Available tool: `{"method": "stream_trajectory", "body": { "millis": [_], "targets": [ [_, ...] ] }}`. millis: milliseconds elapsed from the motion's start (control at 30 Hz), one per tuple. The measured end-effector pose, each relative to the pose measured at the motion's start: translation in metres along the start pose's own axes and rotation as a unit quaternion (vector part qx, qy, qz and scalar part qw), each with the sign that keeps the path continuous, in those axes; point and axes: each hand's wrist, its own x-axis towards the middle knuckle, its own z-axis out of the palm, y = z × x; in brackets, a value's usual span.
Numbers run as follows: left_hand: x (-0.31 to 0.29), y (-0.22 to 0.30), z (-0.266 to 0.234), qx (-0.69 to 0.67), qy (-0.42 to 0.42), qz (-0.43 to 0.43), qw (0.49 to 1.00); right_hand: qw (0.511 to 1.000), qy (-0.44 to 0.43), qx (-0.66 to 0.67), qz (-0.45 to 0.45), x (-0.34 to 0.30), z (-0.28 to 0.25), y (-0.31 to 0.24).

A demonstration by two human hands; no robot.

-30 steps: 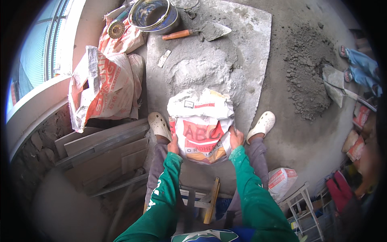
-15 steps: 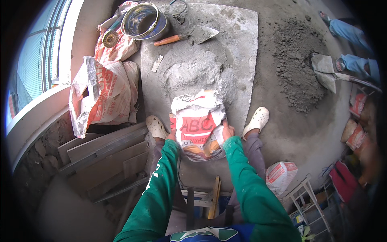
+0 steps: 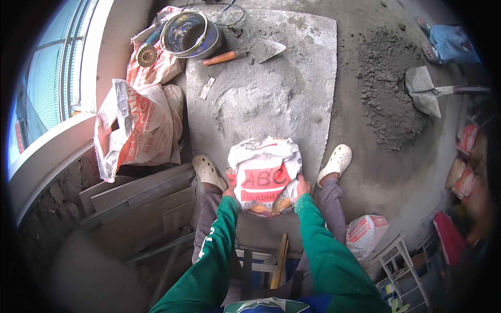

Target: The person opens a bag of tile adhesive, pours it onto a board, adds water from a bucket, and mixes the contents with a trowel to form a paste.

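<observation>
A white and red bag of tile adhesive (image 3: 266, 180) is between my feet, at the near edge of a grey, dusty board (image 3: 318, 68). My left hand (image 3: 230, 191) is closed on the bag's left side, and my right hand (image 3: 301, 187) grips its right side. The bag's folded top faces away from me. Just beyond it, pale powder (image 3: 245, 107) is heaped on the board. A trowel (image 3: 266, 51) with an orange handle rests farther back, its blade carrying grey mix.
A bucket (image 3: 190, 34), an opened cement sack (image 3: 141, 125) and stacked boards (image 3: 141, 193) are on the left. On the right lie a dark mortar heap (image 3: 389, 88) and a shovel (image 3: 425, 91), near another person's leg (image 3: 451, 44). A small bag (image 3: 367, 233) stands behind my right foot.
The bag has come slightly nearer to me, with both hands still on its sides. At the far right, the other person's legs have shifted and the shovel's handle has swung upward.
</observation>
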Motion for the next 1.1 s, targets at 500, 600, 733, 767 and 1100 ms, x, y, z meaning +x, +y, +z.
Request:
{"method": "stream_trajectory", "body": {
  "millis": [500, 600, 733, 767, 1100],
  "targets": [
    [-0.022, 0.013, 0.003, -0.165, 0.015, 0.091, 0.982, 0.971, -0.052, -0.119, -0.201, -0.027, -0.012, 0.011],
    [-0.025, 0.016, -0.003, -0.210, -0.040, 0.127, 0.969, 0.927, -0.041, -0.101, -0.358, -0.027, -0.012, 0.016],
    [-0.050, 0.054, -0.018, -0.177, -0.115, 0.135, 0.968, 0.924, -0.035, -0.150, -0.349, -0.026, -0.011, 0.018],
    [-0.050, 0.073, -0.024, -0.156, -0.159, 0.092, 0.971, 0.927, -0.035, -0.162, -0.337, -0.027, -0.011, 0.020],
    [-0.077, 0.079, 0.011, -0.158, 0.041, 0.221, 0.961, 0.912, -0.068, -0.176, -0.364, -0.044, -0.040, 0.039]
  ]
}}
